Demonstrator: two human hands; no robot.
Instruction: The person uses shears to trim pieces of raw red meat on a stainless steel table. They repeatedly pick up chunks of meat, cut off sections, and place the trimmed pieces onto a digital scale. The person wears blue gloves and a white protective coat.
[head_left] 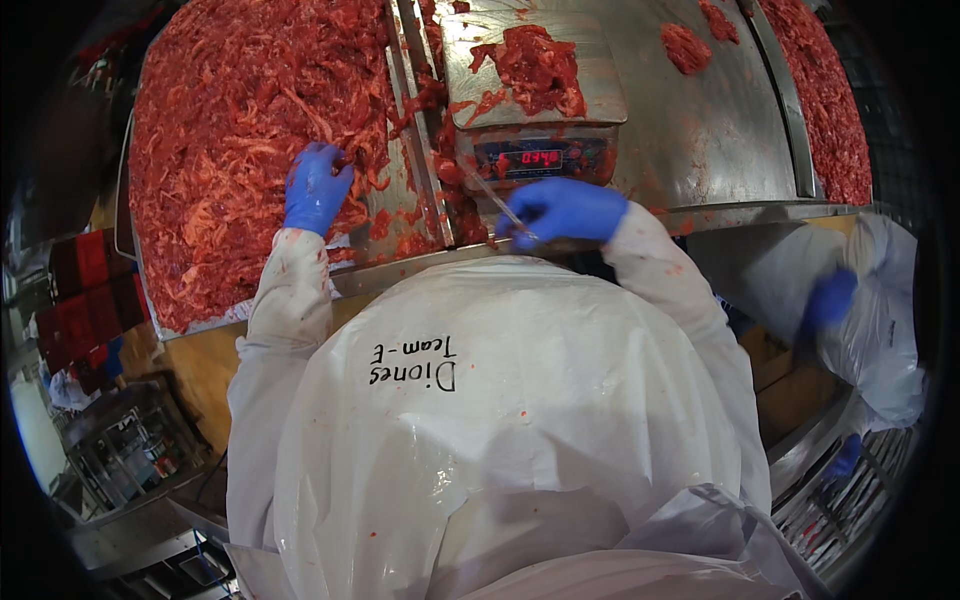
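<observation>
Head view: right hand (568, 212) pinches a slim tool (486, 190), its long axis toward half past ten; left hand (318, 190), loosely spread, over meat (225, 150).

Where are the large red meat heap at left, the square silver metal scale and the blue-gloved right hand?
Large red meat heap (245, 130), head view: middle of surface.
Square silver metal scale (602, 88), head view: platform's bare right side.
Blue-gloved right hand (570, 208), head view: back of hand.
</observation>
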